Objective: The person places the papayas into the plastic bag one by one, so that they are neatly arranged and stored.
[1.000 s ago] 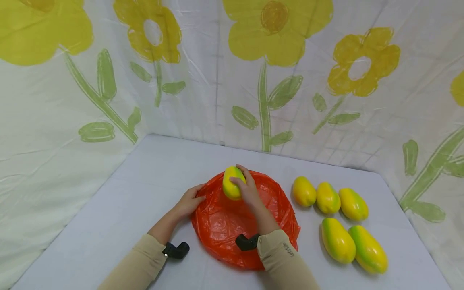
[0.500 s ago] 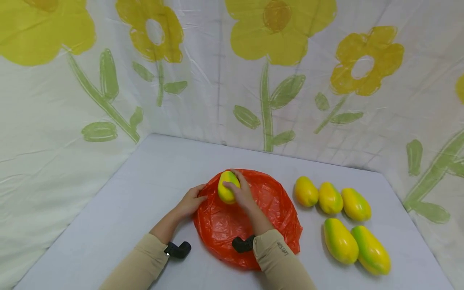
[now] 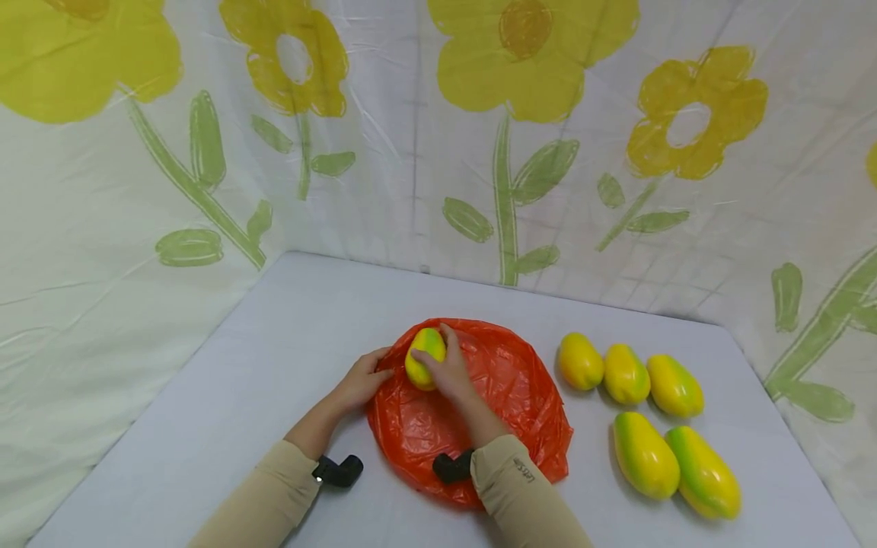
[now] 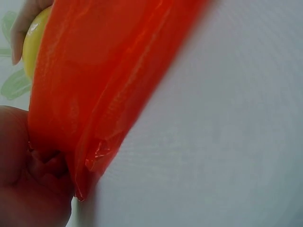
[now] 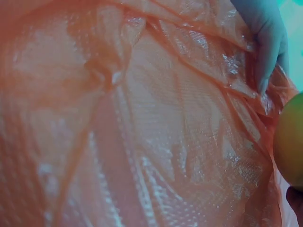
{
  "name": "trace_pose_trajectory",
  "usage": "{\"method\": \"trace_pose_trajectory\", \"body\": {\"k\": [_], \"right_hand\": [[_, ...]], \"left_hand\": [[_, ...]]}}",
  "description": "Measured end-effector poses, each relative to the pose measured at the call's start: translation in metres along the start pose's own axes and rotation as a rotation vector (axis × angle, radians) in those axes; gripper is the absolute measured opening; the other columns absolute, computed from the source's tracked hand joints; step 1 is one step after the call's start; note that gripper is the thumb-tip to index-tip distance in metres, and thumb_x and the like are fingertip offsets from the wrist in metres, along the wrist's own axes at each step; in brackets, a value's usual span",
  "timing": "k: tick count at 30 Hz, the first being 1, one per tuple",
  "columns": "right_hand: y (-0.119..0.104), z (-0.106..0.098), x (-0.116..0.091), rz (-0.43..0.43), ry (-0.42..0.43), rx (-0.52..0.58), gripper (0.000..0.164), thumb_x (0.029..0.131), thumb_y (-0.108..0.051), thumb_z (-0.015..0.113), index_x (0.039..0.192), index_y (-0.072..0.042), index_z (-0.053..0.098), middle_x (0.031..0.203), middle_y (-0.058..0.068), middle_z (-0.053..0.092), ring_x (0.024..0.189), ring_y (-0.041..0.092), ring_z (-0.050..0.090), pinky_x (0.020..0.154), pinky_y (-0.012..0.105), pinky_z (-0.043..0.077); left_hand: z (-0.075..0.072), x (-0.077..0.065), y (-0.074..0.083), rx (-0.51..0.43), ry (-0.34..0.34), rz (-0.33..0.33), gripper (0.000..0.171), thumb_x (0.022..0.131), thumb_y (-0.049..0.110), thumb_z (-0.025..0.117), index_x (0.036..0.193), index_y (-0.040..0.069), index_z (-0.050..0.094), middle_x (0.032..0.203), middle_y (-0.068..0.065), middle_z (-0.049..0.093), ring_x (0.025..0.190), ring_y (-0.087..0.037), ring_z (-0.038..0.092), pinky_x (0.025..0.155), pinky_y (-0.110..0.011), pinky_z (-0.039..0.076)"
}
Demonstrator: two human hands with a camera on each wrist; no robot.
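White curtain (image 3: 384, 198) printed with yellow flowers, enclosing a white-topped table (image 3: 308, 304). On the table, a red plastic bag (image 3: 510, 377) is spread into a broad, round opening. Beige sleeves (image 3: 256, 498) enter from the near edge, one to each side. The left hand (image 3: 359, 382) pinches the bag's left edge between thumb and fingers. The right hand (image 3: 452, 373) reaches over the bag and grasps a yellow-green papaya (image 3: 417, 373) from its right side, thumb across the fruit. Key relation: the held papaya lies within the bag's outline in the head view, near the left edge and just right of the left hand; its long axis points away from the person, leaning slightly right at the greener far end. Its height above the plastic cannot be told. Right of the bag, nearer the right hand, lie two larger papayas (image 3: 646, 457) and, beyond them, three smaller papayas (image 3: 626, 374) in a row. Smallest: black wrist cameras (image 3: 340, 472).
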State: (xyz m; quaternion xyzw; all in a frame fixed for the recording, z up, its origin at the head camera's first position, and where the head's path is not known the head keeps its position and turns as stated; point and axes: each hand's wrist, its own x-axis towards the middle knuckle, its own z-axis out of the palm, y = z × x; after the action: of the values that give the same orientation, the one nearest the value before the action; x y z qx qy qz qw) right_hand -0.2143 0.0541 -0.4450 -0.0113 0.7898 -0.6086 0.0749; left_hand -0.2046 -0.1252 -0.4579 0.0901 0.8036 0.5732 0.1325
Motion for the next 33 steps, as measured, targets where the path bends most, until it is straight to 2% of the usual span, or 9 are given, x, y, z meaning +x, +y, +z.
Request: {"method": "trace_pose_trajectory", "body": {"k": [6,14,27,33], "right_hand": [[0.0006,0.0014,0.0001,0.021,-0.009,-0.025,0.077,0.085,-0.037,0.064,0.146,-0.020,0.021,0.139,0.009,0.039,0.113,0.027,0.047,0.093,0.042,0.049],[0.0058,0.0022,0.0011,0.051,-0.015,-0.037,0.071,0.085,-0.038,0.063,0.144,-0.023,0.025,0.134,0.008,0.043,0.112,0.027,0.047,0.091,0.042,0.051],[0.0090,0.0034,0.0041,0.045,-0.020,-0.034,0.070,0.086,-0.037,0.062,0.144,-0.023,0.026,0.134,0.008,0.042,0.113,0.027,0.046,0.091,0.042,0.051],[0.0089,0.0007,0.0033,0.034,-0.017,-0.019,0.069,0.088,-0.040,0.058,0.145,-0.021,0.024,0.137,0.009,0.040,0.117,0.029,0.044,0.096,0.047,0.047]], "left_hand": [[0.0004,0.0002,-0.0010,0.000,-0.002,-0.005,0.044,0.095,0.008,0.044,0.140,0.006,0.040,0.131,-0.019,0.052,0.076,-0.016,0.065,0.067,-0.032,0.059],[0.0028,0.0009,-0.0014,0.020,0.011,-0.026,0.046,0.095,0.010,0.045,0.141,0.008,0.039,0.137,-0.015,0.049,0.090,-0.015,0.064,0.074,-0.031,0.058],[0.0033,0.0004,-0.0034,0.014,0.019,-0.023,0.045,0.095,0.009,0.045,0.140,0.008,0.040,0.135,-0.016,0.051,0.086,-0.015,0.065,0.072,-0.031,0.058],[0.0033,0.0013,-0.0036,0.019,0.016,-0.022,0.045,0.095,0.009,0.045,0.140,0.009,0.040,0.134,-0.016,0.051,0.082,-0.015,0.065,0.070,-0.031,0.058]]}}
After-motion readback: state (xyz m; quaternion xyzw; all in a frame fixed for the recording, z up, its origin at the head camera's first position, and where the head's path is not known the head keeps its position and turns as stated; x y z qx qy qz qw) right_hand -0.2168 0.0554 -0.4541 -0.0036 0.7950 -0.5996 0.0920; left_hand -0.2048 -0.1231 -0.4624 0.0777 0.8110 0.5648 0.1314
